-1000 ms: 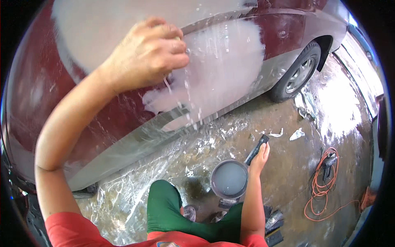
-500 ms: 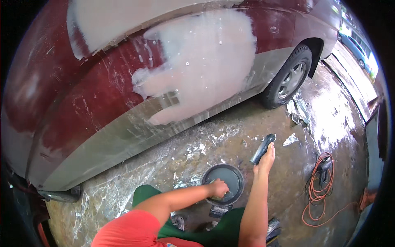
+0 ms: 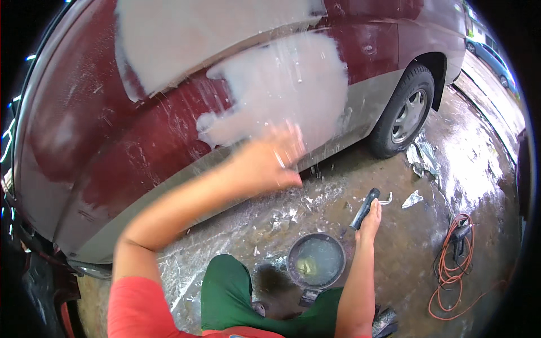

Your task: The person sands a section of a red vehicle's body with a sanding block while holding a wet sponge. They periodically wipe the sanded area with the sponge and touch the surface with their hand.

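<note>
My left hand point(image 3: 270, 160) is raised in front of the car's side, smeared by motion, with its thumb apart from the fingers and nothing visible in it. Water drops fly around it. Behind the hand, a large pale filler patch point(image 3: 298, 73) covers part of the wet maroon and grey car body point(image 3: 169, 121). Low on the right, my right hand point(image 3: 369, 223) is closed around a dark, oblong sanding block point(image 3: 364, 209), held at a tilt. Between my knees and the car stands a round dark basin point(image 3: 289, 266) of cloudy water, with a yellowish lump point(image 3: 306, 266), perhaps a sponge, in it.
A wheel point(image 3: 407, 115) stands at the car's right end. Crumpled plastic sheeting point(image 3: 422, 156) and a white scrap point(image 3: 412, 199) lie on the wet floor point(image 3: 225, 228). An orange cord point(image 3: 442, 276) is coiled around a dark power tool point(image 3: 461, 232) at right.
My left hand has come out of the basin and swung up to the car's side, scattering water. The yellowish lump now shows in the basin. My right hand still holds the sanding block.
</note>
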### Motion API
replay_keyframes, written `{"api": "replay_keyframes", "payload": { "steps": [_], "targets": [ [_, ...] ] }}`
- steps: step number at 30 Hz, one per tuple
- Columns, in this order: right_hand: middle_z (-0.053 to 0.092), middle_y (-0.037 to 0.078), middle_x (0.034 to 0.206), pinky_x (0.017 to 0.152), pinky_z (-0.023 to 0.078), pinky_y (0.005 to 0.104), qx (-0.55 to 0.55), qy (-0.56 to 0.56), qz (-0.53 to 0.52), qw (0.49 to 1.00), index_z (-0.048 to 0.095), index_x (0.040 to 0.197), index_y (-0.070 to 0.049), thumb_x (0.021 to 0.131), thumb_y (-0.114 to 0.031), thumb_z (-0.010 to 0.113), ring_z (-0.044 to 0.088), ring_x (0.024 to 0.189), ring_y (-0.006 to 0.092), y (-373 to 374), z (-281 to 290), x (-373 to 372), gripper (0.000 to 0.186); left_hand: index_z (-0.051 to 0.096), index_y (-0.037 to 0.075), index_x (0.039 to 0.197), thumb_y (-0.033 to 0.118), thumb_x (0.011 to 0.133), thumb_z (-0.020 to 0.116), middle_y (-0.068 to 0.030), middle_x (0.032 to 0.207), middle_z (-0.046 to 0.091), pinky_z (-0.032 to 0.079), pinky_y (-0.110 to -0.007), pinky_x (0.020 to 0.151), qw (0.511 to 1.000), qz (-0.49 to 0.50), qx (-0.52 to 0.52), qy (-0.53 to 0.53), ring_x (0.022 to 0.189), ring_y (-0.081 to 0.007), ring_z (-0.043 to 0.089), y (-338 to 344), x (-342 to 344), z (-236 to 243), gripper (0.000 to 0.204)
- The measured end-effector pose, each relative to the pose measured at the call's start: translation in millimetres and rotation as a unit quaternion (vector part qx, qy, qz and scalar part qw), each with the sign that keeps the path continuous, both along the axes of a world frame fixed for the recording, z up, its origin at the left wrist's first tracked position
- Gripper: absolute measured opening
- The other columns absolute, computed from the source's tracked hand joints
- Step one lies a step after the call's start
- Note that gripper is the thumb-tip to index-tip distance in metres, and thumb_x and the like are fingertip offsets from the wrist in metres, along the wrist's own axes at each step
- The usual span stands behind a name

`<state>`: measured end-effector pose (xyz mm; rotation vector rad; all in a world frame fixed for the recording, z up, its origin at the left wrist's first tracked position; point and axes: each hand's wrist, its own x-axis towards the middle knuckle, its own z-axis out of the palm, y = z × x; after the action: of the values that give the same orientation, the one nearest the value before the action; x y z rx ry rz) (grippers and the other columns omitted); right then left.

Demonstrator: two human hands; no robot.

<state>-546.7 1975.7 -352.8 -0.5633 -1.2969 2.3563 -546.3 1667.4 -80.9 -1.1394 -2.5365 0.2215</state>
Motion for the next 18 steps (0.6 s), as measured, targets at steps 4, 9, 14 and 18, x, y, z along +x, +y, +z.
{"api": "replay_keyframes", "payload": {
  "steps": [4, 9, 14, 18],
  "targets": [
    [0.061, 0.004, 0.114, 0.094, 0.044, 0.0318, 0.023, -0.006, 0.018, 1.000, 0.056, 0.136, -0.002, 0.106, -0.039, 0.054, 0.055, 0.103, 0.0153, -17, -15, -15, 0.048, 0.033, 0.011, 0.159, 0.073, 0.093, 0.040, -0.0105, 0.167, 0.026, 0.013, -0.045, 0.128, 0.918, 0.129, -0.191, 0.324, 0.156, -0.0270, 0.019, -46, 3, 181, 0.091],
    [0.060, 0.008, 0.125, 0.101, 0.042, 0.0335, 0.035, -0.009, 0.022, 0.999, 0.053, 0.139, 0.000, 0.106, -0.040, 0.053, 0.054, 0.112, 0.0183, -19, -17, -19, 0.052, 0.023, 0.009, 0.162, 0.072, 0.096, 0.030, -0.0065, 0.169, 0.021, 0.009, -0.041, 0.130, 0.882, 0.125, -0.275, 0.362, 0.157, -0.0201, 0.014, -82, -1, 235, 0.091],
    [0.060, 0.008, 0.124, 0.100, 0.042, 0.0324, 0.040, 0.005, 0.024, 0.999, 0.053, 0.139, 0.001, 0.107, -0.037, 0.052, 0.054, 0.112, 0.0174, -12, -21, -16, 0.050, 0.021, 0.008, 0.162, 0.071, 0.099, 0.026, -0.0073, 0.169, 0.021, 0.011, -0.040, 0.130, 0.866, 0.064, -0.303, 0.391, 0.156, -0.0199, 0.016, -34, -60, 244, 0.089],
    [0.061, 0.007, 0.122, 0.098, 0.042, 0.0310, 0.053, -0.003, 0.027, 0.998, 0.053, 0.140, 0.000, 0.108, -0.036, 0.052, 0.054, 0.109, 0.0163, -15, -15, -10, 0.048, 0.020, 0.008, 0.162, 0.066, 0.104, 0.025, -0.0048, 0.170, 0.018, 0.007, -0.038, 0.131, 0.850, 0.097, -0.329, 0.399, 0.157, -0.0168, 0.012, 26, -103, 251, 0.083]
  ]
}}
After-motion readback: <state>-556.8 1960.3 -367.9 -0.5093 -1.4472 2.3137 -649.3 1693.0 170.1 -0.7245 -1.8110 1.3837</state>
